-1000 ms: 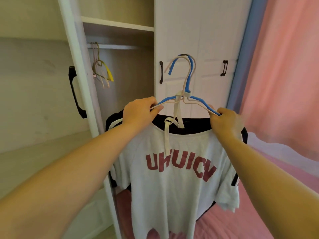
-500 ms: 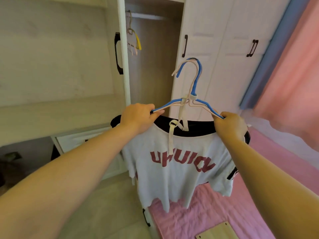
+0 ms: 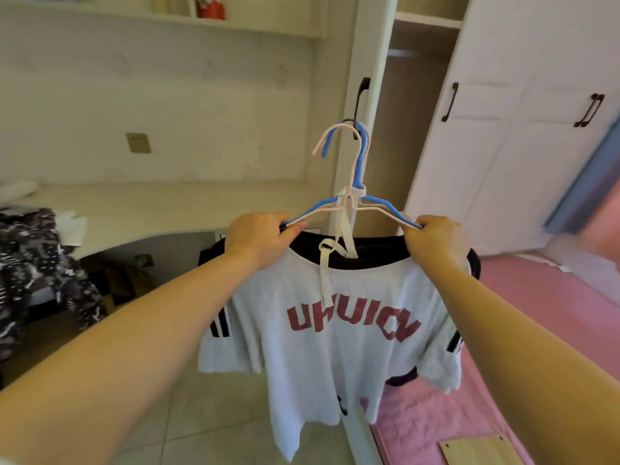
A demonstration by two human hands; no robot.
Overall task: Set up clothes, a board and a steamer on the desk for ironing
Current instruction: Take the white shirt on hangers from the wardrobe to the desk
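Two hands are holding up two stacked hangers, one blue, one pale: the left hand and right hand are each clenching an arm, one white T-shirt hanging in mid-air near the desk.

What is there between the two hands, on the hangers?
In the head view, the hanger hooks and a white strap lie between left hand and right hand.
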